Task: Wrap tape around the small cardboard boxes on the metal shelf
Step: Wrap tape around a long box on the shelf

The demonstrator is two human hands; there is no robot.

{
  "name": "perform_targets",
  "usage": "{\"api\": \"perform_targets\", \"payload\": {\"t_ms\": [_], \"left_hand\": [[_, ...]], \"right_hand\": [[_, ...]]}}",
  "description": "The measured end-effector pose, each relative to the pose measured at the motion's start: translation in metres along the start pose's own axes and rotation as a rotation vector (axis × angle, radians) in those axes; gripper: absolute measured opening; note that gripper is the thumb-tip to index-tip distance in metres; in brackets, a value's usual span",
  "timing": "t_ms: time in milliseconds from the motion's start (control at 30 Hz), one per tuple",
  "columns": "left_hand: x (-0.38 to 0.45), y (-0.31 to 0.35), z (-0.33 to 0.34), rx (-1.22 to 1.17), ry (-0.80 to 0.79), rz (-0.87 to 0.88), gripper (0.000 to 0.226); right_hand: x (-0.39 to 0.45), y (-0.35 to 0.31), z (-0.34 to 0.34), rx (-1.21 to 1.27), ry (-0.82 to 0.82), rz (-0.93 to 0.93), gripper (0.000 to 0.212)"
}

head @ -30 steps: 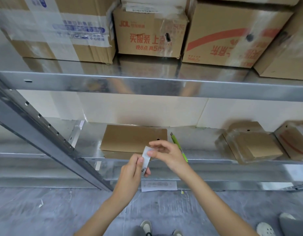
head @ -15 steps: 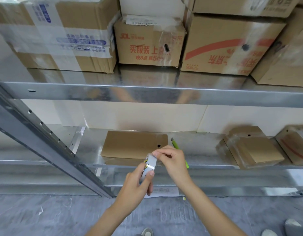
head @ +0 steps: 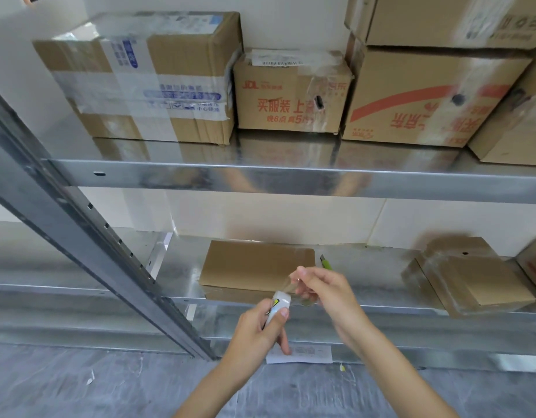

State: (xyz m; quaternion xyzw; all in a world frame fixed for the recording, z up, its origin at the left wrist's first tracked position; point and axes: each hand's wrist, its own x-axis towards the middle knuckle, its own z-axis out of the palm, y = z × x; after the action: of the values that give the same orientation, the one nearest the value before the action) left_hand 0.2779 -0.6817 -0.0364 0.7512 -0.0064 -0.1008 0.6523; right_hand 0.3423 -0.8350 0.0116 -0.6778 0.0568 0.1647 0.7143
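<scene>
A flat plain cardboard box [head: 254, 265] lies on the lower metal shelf [head: 366, 270], just beyond my hands. My left hand [head: 260, 327] grips a small white roll of clear tape [head: 279, 306] in front of the shelf edge. My right hand [head: 322, 286] pinches the free end of the clear tape [head: 293, 283] and holds it a short way up from the roll. A second small box [head: 468, 276], wrapped in shiny tape, sits to the right on the same shelf. Part of a third box [head: 535, 263] shows at the right edge.
A green utility knife [head: 327, 262] lies on the shelf behind my right hand. Large taped cartons [head: 290, 92] fill the upper shelf [head: 290, 179]. A slanted metal upright [head: 88, 236] crosses the left. A white paper label [head: 302, 354] sticks to the lower rail. Grey floor lies below.
The camera has tilted upward, so the shelves sit lower in view. My right hand has drawn the tape end up and away from the roll held by my left hand.
</scene>
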Motion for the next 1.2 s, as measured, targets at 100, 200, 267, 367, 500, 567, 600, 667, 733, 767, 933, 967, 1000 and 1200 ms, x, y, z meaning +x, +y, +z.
{"api": "perform_targets", "payload": {"t_ms": [100,200,267,367,500,567,600,667,733,767,933,967,1000,1200], "left_hand": [[-0.003,0.002,0.001,0.007,-0.005,-0.01,0.025],[-0.004,0.004,0.002,-0.02,-0.005,-0.033,0.028],[-0.005,0.006,0.002,-0.039,0.004,-0.038,0.033],[-0.008,0.004,0.003,0.005,0.0,-0.026,0.045],[-0.015,-0.007,0.005,0.239,-0.036,0.114,0.046],[-0.019,-0.011,0.006,0.251,-0.021,0.144,0.046],[-0.02,-0.011,0.008,0.226,-0.008,0.128,0.045],[-0.02,-0.013,0.011,0.136,0.014,0.069,0.045],[-0.018,-0.015,0.013,0.053,0.029,0.01,0.05],[-0.017,-0.016,0.013,0.019,0.03,-0.028,0.053],[-0.008,-0.023,0.014,-0.049,0.016,-0.187,0.067],[-0.006,-0.024,0.015,-0.043,0.0,-0.189,0.068],[-0.005,-0.024,0.016,-0.042,-0.022,-0.182,0.069],[-0.012,-0.025,0.026,-0.103,-0.072,-0.081,0.046]], "right_hand": [[0.0,0.004,0.001,0.053,-0.016,0.074,0.027],[-0.002,0.007,0.0,0.081,-0.009,0.109,0.03],[-0.004,0.008,-0.001,0.038,-0.025,0.069,0.017],[-0.004,0.009,-0.002,-0.037,0.049,-0.017,0.006],[0.003,0.003,-0.008,-0.052,0.119,-0.017,0.005],[0.006,0.001,-0.013,-0.031,0.136,-0.021,0.005],[0.007,0.0,-0.014,-0.041,0.13,-0.033,0.004],[0.007,-0.001,-0.015,-0.083,0.103,-0.061,0.003],[0.008,-0.003,-0.015,-0.093,0.099,-0.09,0.003],[0.008,-0.005,-0.016,-0.079,0.104,-0.104,0.004],[0.013,-0.008,-0.02,-0.076,0.058,-0.166,0.011],[0.015,-0.006,-0.021,-0.062,0.084,-0.161,0.011],[0.019,-0.006,-0.023,-0.036,0.119,-0.152,0.011],[0.041,-0.01,-0.042,0.062,0.268,-0.078,0.01]]}}
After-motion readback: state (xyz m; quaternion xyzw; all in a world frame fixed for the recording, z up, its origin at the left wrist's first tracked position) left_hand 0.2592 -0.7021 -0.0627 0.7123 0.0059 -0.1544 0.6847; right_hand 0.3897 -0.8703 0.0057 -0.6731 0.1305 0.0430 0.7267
